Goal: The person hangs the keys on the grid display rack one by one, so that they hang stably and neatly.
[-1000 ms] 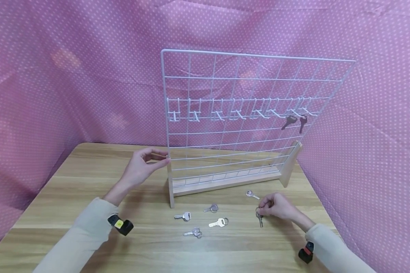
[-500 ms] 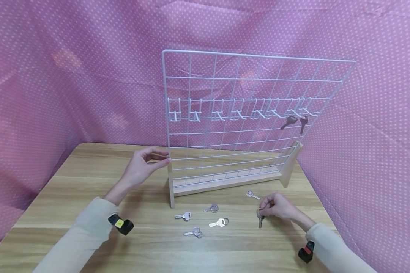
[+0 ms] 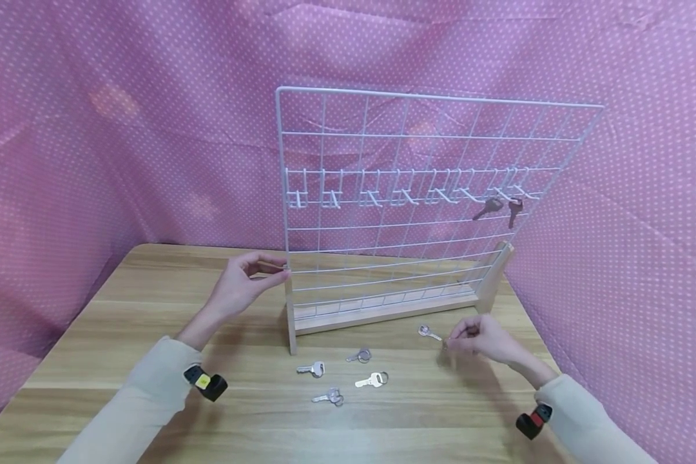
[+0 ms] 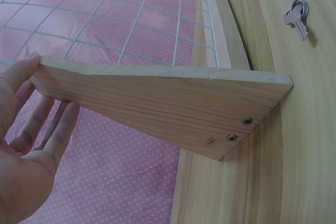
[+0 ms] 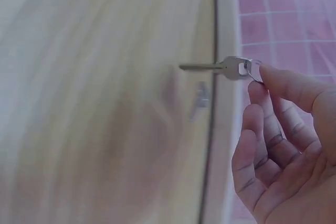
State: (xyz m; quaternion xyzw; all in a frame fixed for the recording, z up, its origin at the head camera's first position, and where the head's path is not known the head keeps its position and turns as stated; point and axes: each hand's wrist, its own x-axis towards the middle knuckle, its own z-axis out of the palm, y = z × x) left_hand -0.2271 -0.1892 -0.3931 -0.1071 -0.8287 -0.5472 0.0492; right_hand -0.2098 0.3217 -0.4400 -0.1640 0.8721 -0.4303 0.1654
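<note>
My left hand (image 3: 239, 283) pinches the upper end of the wooden side panel (image 4: 157, 94) of a white wire grid rack (image 3: 441, 98), thumb on one face and fingers on the other. In the right wrist view, my right hand (image 5: 291, 145) pinches a split ring between thumb and index finger; a metal key (image 5: 235, 68) hangs from that ring, above the table. The same hand (image 3: 490, 340) shows in the head view in front of the rack's right end, near a key (image 3: 429, 332) lying on the table. Two dark keys (image 3: 490, 207) hang from the rack's rightmost hooks.
White hooks (image 3: 406, 195) run in a row across the grid. On the wooden table (image 3: 255, 425) before the rack lie several more keys, among them a silver key (image 3: 313, 368) and a brass-coloured key (image 3: 372, 379). A pink dotted curtain (image 3: 151, 129) encloses the back and sides.
My right hand has lifted the key off the table and moved slightly up and away, towards the rack. My left hand keeps its place on the panel.
</note>
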